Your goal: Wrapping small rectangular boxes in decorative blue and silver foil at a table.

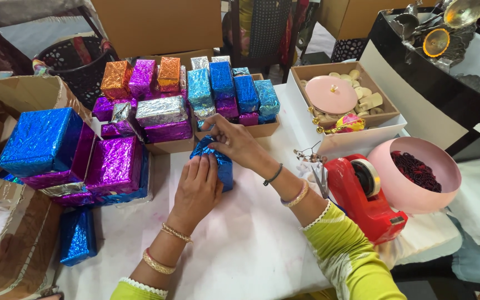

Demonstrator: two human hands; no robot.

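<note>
- A small box wrapped in crinkled blue foil (218,162) sits on a white cloth-covered table (245,244), just left of the frame's centre.
- The left hand (196,186) lies flat on the box's near side, fingers stretched out and pressing, not closed around it.
- The right hand (234,141) reaches in from the right and pinches the foil at the box's top end between fingertips.
- Both wrists wear gold bangles; the sleeves are lime green with white trim.
- Just beyond the hands, an open cardboard tray (262,129) holds upright blue and purple foil boxes.
- To the upper left, more wrapped boxes (140,94) in orange, purple and silver are stacked closely together.
- At the left edge, a large blue box (40,141) rests on purple ones; another blue box (77,236) lies alone lower left.
- To the right of the arms stands a glossy red tape dispenser (365,203) with a roll of clear tape.
- Beside it, a smooth pink bowl (404,191) holds dark red bits.
- Upper right, a white-edged cardboard box (384,100) contains a round pink lid and pale small pieces.
</note>
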